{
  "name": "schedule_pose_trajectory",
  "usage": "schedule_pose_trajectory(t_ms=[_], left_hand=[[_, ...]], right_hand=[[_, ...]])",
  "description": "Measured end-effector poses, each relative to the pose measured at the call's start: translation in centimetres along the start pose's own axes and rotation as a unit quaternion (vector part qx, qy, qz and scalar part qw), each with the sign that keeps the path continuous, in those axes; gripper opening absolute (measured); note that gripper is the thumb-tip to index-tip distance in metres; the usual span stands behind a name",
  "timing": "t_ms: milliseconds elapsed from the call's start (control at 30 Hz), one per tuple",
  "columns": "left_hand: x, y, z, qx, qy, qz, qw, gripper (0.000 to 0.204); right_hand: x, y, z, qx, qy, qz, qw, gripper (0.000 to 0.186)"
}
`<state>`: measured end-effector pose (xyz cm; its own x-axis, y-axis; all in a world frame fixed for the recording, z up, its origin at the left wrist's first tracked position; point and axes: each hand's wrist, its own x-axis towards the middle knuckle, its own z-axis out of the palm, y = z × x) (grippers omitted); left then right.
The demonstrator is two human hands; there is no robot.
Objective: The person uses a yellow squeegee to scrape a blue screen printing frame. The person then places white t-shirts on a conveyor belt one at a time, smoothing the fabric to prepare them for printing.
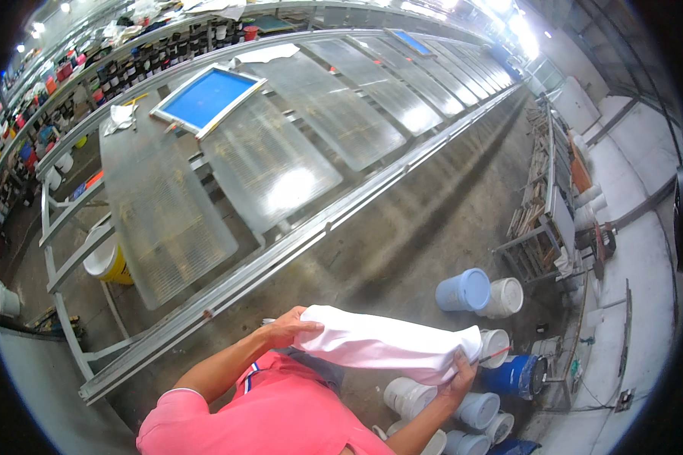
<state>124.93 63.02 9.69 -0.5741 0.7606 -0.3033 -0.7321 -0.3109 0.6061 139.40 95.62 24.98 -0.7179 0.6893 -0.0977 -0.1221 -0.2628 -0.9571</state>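
A folded piece of white cloth [387,341] is stretched between my two hands in front of my body. My left hand [292,327] grips its left end, thumb on top. At its right end my right hand [461,377] is closed on the lower corner. A thin red stick [496,354] shows just beyond that hand; whether the hand holds it, I cannot tell. The cloth hangs in the air, apart from the long metal table's rail [281,262].
Flat grey panels [159,212] line the long table. A blue-meshed screen frame [209,98] lies on it, beside a crumpled white rag [120,119]. Lidded buckets [463,290] stand on the floor at right, near a blue drum [514,377]. A yellow-and-white bucket [114,262] sits under the table.
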Motion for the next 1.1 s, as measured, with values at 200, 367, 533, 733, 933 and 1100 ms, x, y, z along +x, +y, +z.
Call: schedule_pose_trajectory(t_ms=[200,367,533,733,933,1100], left_hand=[[11.8,4.5,1.4,0.074,0.007,0.047,0.996,0.04],[20.1,7.1,1.4,0.001,0.1,0.151,0.983,0.038],[25.4,9.4,4.4,-0.015,0.207,0.218,0.954,0.031],[30.0,12.1,5.5,-0.113,0.268,0.306,0.906,0.026],[37.2,15.8,1.2,-0.114,0.273,0.402,0.866,0.032],[41.5,22.3,-0.2,-0.154,0.344,0.469,0.799,0.036]], right_hand=[[18.5,0.2,1.2,-0.007,-0.077,0.015,0.997,0.05],[31.9,0.7,6.0,-0.032,-0.175,0.073,0.981,0.051],[43.9,-1.4,11.5,-0.049,-0.292,0.135,0.945,0.046],[55.8,-0.8,19.0,-0.114,-0.331,0.17,0.921,0.046],[66.6,2.3,28.4,-0.125,-0.479,0.192,0.847,0.034],[73.1,5.9,36.7,-0.147,-0.519,0.235,0.809,0.038]])
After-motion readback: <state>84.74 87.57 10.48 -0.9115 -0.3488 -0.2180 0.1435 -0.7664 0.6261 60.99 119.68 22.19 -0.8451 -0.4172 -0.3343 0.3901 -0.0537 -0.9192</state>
